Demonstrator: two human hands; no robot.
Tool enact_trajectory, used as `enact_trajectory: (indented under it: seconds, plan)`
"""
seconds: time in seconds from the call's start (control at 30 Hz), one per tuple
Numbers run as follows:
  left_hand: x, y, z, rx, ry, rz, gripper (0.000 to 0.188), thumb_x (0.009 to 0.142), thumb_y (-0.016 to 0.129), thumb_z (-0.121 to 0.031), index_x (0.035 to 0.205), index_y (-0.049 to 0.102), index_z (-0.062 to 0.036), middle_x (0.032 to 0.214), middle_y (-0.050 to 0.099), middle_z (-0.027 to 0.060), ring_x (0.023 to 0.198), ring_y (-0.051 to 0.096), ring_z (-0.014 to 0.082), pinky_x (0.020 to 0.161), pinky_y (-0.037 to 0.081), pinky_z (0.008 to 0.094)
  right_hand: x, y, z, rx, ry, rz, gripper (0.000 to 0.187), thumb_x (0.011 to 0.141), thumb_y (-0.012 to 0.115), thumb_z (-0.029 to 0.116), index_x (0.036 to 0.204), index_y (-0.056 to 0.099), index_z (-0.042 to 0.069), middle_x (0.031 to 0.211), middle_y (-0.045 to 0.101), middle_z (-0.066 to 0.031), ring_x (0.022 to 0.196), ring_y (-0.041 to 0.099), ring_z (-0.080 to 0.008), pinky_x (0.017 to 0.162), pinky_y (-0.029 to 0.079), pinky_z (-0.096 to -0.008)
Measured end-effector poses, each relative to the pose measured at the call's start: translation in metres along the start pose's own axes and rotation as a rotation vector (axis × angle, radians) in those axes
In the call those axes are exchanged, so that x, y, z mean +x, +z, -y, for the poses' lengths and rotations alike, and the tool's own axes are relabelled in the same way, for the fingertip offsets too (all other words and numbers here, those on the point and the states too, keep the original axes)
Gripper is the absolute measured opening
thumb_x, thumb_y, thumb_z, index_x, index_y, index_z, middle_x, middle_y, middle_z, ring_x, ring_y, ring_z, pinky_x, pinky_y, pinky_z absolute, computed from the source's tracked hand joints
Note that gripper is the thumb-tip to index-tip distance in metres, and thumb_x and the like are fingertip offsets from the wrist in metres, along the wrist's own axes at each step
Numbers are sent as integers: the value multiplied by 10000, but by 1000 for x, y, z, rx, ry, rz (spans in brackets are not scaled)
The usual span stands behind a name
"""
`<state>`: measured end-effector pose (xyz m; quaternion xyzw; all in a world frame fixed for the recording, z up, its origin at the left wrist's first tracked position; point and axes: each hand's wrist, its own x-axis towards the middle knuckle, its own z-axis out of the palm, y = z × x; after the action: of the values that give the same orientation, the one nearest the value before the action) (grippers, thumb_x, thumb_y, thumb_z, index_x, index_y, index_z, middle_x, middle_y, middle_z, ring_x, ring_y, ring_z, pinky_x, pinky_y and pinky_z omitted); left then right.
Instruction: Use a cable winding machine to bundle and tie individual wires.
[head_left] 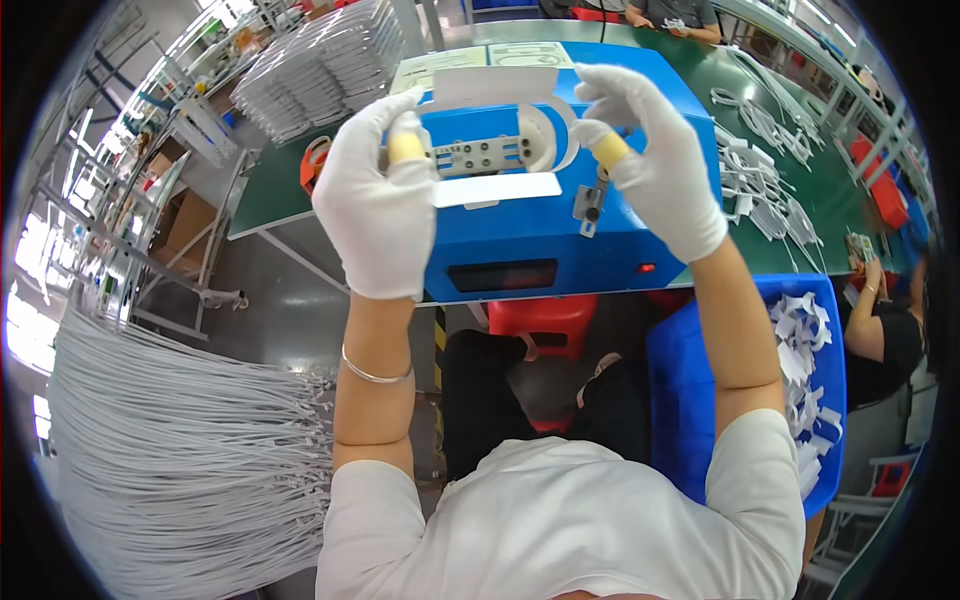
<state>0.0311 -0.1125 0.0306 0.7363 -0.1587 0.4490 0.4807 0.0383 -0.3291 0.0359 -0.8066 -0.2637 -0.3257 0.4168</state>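
My left hand (378,205), in a white glove with yellow wrapping on a digit, is raised at the left side of a blue machine (600,265). Its fingers curl inward, and what they hold, if anything, is hidden. Beside it are a flat white strip (497,190) and a white panel (497,87); whether they belong to the machine I cannot tell. Between them sits a metal fixture (478,156) with bolts and a curved white piece (540,138). My right hand (655,165), gloved likewise, hovers over the machine's right side, thumb and fingers apart, nothing visible in them.
Many pale cables (190,450) hang at the left. A blue bin (690,400) with white paper scraps (800,350) stands at my right. Coiled white cables (765,185) lie on the green table (690,65). Stacked bundles (320,70) are at the back left. Other people work nearby.
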Motion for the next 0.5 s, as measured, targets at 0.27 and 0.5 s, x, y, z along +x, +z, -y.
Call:
enact_trajectory:
  seconds: [0.27,0.5]
  plan:
    - [-6,-6,34,63,-92,-35,114,823,676,-43,934,648,-41,905,646,52,756,623,117,680,508,229,-16,29,-2,213,90,8,221,911,594,98,1112,597,8,1007,621,-54,879,581,-79,518,466,-198]
    - [-25,-13,67,68,154,0,220,835,628,-58,1051,603,-21,990,638,167,914,629,330,840,497,375,-17,18,-5,97,147,102,247,953,542,171,1096,616,-15,1104,622,-106,1024,575,-181,909,430,-286]
